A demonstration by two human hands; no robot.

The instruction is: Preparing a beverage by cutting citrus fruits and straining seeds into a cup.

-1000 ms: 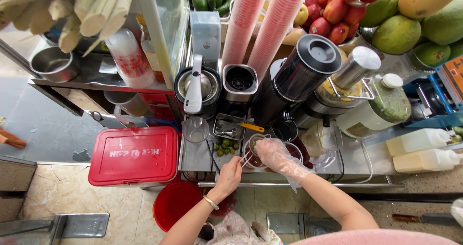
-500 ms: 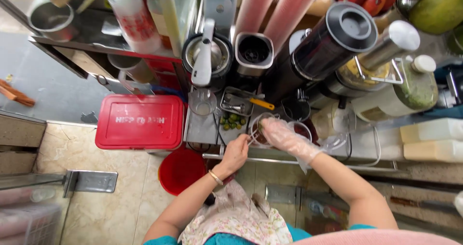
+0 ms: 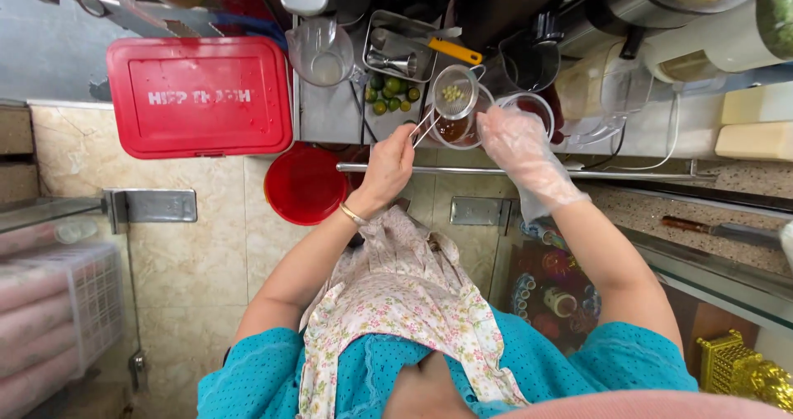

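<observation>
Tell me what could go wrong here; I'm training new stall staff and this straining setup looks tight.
The left hand holds the small strainer only by its thin handle, so it could tip seeds into the cup of amber liquid. That cup stands near the counter edge, where the gloved right hand might knock it.

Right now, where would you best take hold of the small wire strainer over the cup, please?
By its thin handle, from the near left, as the left hand does. The strainer basket holds seeds above the cup, so keep it level.
</observation>
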